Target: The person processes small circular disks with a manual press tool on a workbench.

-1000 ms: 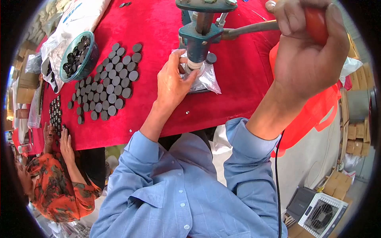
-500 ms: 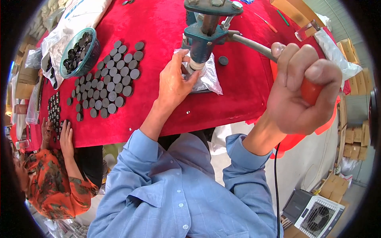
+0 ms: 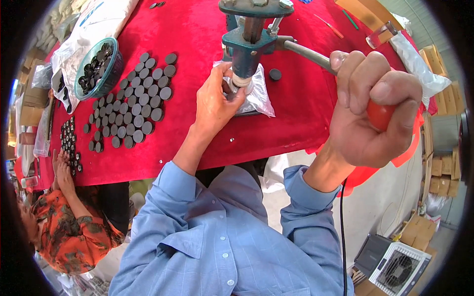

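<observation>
Gripping the red-knobbed lever (image 3: 316, 56) at right of frame, your right hand (image 3: 368, 118) is clenched around it. Your left hand (image 3: 215, 101) pinches the small piece under the press (image 3: 247, 47) ram at top centre. Risk, I judge: fingertips caught if the ram drops. The piece looks round, pale, mostly hidden.

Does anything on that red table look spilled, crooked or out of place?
Mostly tidy: the dark discs lie in rows. One lone disc sits apart, right of the blue press, and a few tiny specks dot the red cloth near the table's front edge.
</observation>
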Available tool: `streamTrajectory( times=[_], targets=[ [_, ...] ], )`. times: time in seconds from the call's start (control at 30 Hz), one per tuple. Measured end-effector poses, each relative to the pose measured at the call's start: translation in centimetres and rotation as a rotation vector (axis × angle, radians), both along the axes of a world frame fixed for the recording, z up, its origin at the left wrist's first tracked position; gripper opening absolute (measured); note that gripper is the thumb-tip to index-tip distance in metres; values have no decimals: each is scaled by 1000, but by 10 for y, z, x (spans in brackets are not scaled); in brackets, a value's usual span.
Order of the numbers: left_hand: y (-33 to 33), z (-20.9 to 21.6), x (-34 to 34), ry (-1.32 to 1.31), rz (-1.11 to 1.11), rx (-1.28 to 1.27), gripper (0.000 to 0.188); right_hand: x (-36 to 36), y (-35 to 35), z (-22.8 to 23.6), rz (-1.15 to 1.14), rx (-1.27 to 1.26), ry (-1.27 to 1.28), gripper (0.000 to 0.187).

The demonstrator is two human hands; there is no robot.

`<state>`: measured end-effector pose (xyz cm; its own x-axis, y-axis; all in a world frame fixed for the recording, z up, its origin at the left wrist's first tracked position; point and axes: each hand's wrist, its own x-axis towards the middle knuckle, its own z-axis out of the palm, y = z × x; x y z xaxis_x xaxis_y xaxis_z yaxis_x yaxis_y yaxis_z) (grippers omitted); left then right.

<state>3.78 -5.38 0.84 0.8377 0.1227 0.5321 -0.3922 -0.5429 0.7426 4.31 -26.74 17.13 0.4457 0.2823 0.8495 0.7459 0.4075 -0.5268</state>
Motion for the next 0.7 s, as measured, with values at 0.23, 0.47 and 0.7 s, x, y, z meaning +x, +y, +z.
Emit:
streamTrajectory(
  times=[0.23, 0.47, 0.7],
  targets=[
    [4, 1, -3, 1, 4, -44, 57, 1, 0, -6, 24, -8, -33, 33],
    [88, 6, -29, 58, 439, 550, 30, -41, 8, -53, -173, 76, -12, 24],
    [108, -7, -45, 230, 494, 639, 30, -44, 9, -69, -203, 157, 17, 25]
  ],
)
